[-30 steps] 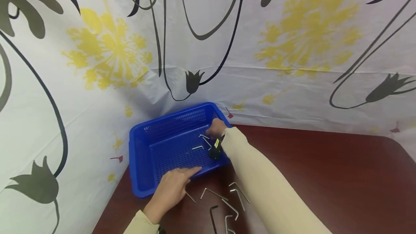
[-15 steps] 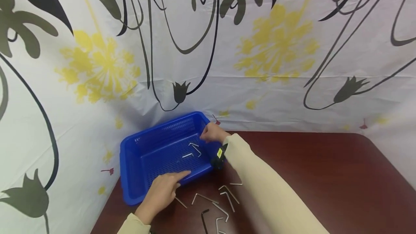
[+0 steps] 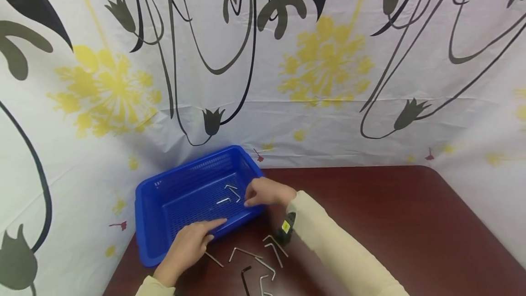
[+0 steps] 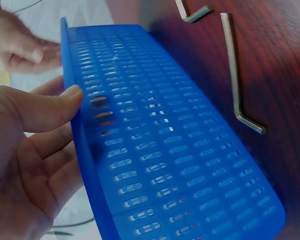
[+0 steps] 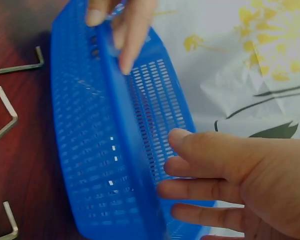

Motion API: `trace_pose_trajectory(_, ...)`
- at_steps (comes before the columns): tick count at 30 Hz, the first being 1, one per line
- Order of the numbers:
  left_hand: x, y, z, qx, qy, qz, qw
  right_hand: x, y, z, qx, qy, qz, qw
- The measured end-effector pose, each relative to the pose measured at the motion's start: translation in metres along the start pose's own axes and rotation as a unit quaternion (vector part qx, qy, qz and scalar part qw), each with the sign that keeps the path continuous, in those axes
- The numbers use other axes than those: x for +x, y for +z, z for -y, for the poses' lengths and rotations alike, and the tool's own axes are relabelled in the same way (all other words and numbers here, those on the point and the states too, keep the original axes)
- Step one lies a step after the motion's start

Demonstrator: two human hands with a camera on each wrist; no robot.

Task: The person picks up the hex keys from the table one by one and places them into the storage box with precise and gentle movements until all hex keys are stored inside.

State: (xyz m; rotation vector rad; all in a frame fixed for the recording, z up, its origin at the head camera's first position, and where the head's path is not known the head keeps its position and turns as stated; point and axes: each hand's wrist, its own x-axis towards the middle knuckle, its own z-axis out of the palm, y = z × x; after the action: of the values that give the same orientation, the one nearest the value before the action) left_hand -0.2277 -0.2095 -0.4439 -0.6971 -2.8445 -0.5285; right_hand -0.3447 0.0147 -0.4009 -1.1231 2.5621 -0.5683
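A blue plastic basket [image 3: 149, 223] with slotted walls stands on the table. My left hand [image 3: 186, 248] holds its near rim; in the left wrist view the thumb [image 4: 60, 105] lies on the outer side and the fingers go over to the inside. Over the right end of the basket is my right hand [image 3: 267, 191], its fingers [image 5: 200, 190] loosely bent, holding nothing. Inside the basket lie a few L-shaped hex keys [image 3: 223, 200]. On the table before it, several more silver hex keys [image 3: 266, 266] and a black hex key [image 3: 244, 280] are scattered.
The dark red-brown table [image 3: 349, 214] stretches out to the right. Behind and to the left hangs a white cloth [image 3: 255, 118] printed with flowers, close to the basket's far side.
My right hand has come up from deep in the basket's right end and back toward the near right rim. The left hand keeps its hold. The head view has shifted rightward.
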Motion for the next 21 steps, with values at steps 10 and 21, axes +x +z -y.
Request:
trace_pose_trajectory(10, -0.009, 0.006, -0.01, 0.035, -0.015, -0.05, 0.998, -0.026, 0.014, 0.012, -0.086, -0.029, -0.068, 0.9935)
trace_pose_trajectory(21, -0.021, 0.032, -0.037, 0.047, 0.154, -0.165, 0.9731, -0.044, 0.029, 0.003, -0.095, -0.032, -0.13, 0.9865)
